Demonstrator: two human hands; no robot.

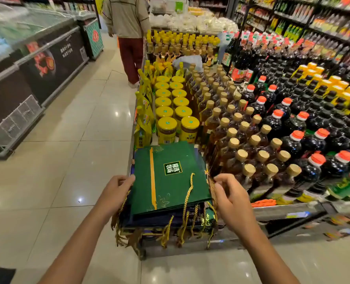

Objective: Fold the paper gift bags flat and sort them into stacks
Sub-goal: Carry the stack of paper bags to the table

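Dozens of bottles crowd the low display [282, 210] right of the work spot: amber oil bottles with tan caps [234, 143] nearest, dark sauce bottles with red caps [297, 136] beyond them, yellow-lidded jars [167, 124] directly behind the stack. Yellow pouches [142, 130] stand along the display's left edge. Stack of flat paper gift bags [165, 218] sits at the display's near-left corner, green gift bag [168, 175] on top, face up, orange stripe running lengthwise, dark blue bags under it. Gold cord handles [187, 193] hang over the stack's near edge; one loop lies across the green bag's face. Stack's right side is just beside the amber bottles, little room there. Left side borders the open tiled aisle [67, 150], with chest freezers [32, 64] along the far side. Another person [129, 37] stands further up the aisle, well apart. Left hand [114, 193] grips the green bag's left edge, thumb on top, fingers curled under, probably also catching the bags below, hard to tell. Right hand [230, 198] is at the stack's right near corner, fingers bent, thumb and fingertips pinching at the bag edges or a cord there; motion blur hides exactly which.
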